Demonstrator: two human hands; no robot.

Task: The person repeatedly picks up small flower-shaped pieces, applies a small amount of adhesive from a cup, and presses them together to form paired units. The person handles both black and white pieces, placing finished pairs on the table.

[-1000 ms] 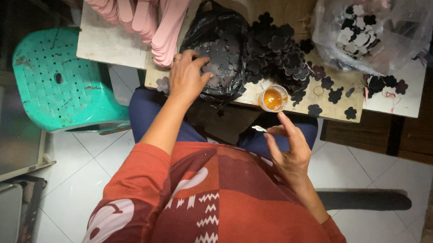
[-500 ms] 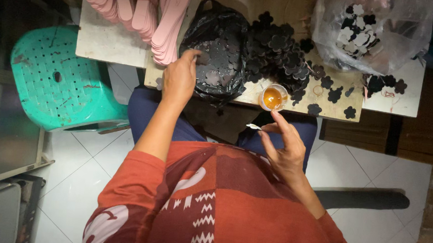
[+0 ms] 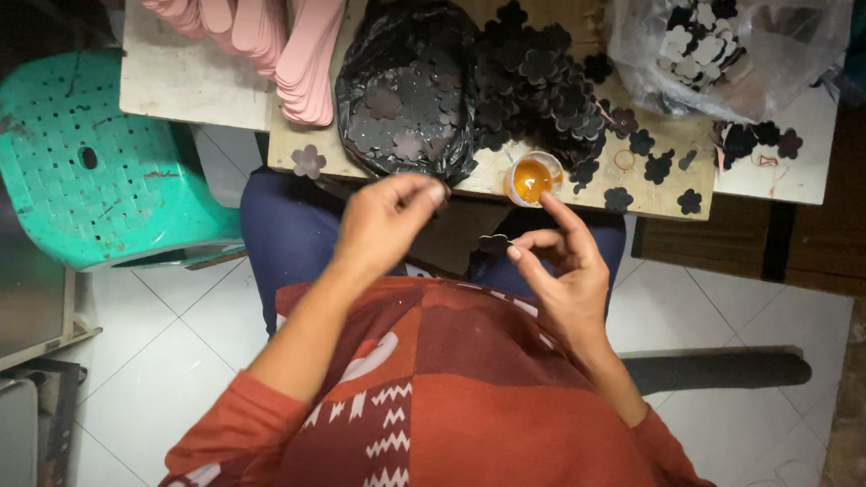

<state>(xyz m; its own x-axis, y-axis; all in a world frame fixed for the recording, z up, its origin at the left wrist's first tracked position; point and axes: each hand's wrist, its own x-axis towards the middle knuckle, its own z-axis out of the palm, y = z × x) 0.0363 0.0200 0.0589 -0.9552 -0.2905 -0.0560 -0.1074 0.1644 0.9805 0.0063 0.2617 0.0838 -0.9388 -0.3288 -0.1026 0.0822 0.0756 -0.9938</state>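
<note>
White floor tiles and a green plastic stool frame the cramped wooden worktop, which is crowded with a black bag of flower cutouts, a loose heap of dark flower shapes, a clear plastic bag of more pieces, and a stack of pink strips.

A second ago the left hand was up on the black bag, pressing into the cutouts; now it has pulled back off the table toward the lap, fingers pinched together as if around something thin, though I cannot make out a piece in them. That suggests a fresh cutout has been picked and brought in to the other hand.

The right hand sits just below the small cup of amber glue, forefinger stretched toward it, thumb and the other fingers curled on a dark flower piece.
</note>
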